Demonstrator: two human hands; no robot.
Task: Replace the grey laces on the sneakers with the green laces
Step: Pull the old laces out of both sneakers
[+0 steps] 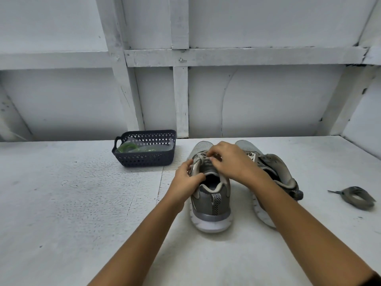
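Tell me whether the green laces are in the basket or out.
In: the green laces lie coiled inside the dark basket.

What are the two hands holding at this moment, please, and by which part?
The left hand grips the left grey sneaker by the left side of its collar; the right hand pinches its grey lace at the top of the lacing.

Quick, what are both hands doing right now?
Left hand: grips the sneaker at its collar.
Right hand: pinches the grey lace.
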